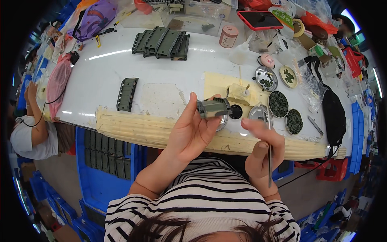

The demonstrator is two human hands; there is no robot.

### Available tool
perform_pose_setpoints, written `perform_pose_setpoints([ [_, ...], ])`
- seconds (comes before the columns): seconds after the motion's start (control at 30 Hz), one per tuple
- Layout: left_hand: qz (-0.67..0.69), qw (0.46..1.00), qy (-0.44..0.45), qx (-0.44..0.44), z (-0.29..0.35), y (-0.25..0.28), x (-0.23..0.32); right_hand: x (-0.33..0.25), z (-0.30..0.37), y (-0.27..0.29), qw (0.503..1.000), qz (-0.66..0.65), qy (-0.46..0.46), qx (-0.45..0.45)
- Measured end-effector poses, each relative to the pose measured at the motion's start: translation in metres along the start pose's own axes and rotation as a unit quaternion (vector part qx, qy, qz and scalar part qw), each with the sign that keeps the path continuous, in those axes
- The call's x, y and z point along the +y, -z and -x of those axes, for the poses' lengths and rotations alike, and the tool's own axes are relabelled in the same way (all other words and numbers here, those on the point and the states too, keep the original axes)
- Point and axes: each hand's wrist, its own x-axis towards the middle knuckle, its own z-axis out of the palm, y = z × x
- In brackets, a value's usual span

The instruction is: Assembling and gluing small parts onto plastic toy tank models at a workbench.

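Note:
My left hand (193, 131) holds a small dark green camouflage plastic part (215, 108) up over the table's front edge, gripped between thumb and fingers. To its right, my right hand (264, 147) is closed round slim metal tweezers (270, 163), and its fingertips are smeared by motion. The two hands are apart. Just beyond them lie a round metal dish (258, 113) and a small black round lid (235, 111). Two round tins of tiny dark green pieces, the nearer tin (294, 122) and the farther tin (278, 103), stand right of my right hand.
A single green panel (127, 94) lies left on the white table, with a stack of similar panels (161, 43) behind. A glue-stained yellow block (242, 94) stands ahead. Below the padded edge (133, 131), a blue crate (90, 179) holds more panels. A black bag (335, 115) lies right.

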Motion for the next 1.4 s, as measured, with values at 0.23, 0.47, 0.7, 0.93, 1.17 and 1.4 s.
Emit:
perform_pose_setpoints([
  [0.23,-0.457,0.875,-0.143,0.069,0.016,-0.015,-0.038,0.005,-0.006,-0.008,0.999,-0.034,-0.003,0.015],
  [0.47,-0.461,0.878,0.116,-0.061,0.024,0.001,-0.003,-0.012,-0.017,0.036,0.965,-0.094,-0.112,-0.219],
  [0.7,-0.460,0.865,0.192,-0.058,0.021,-0.004,-0.002,0.001,-0.014,0.051,0.978,-0.074,-0.191,-0.025],
  [0.93,-0.450,0.892,0.053,0.005,0.018,-0.013,-0.013,0.044,-0.031,0.103,0.929,0.333,-0.162,-0.018],
  [1.17,-0.442,0.896,0.036,0.017,0.020,-0.014,-0.015,0.069,-0.036,0.102,0.892,0.402,-0.155,-0.138],
  [1.4,-0.447,0.894,0.014,0.037,0.021,-0.014,-0.013,0.079,-0.034,0.103,0.890,0.425,-0.109,-0.125],
])
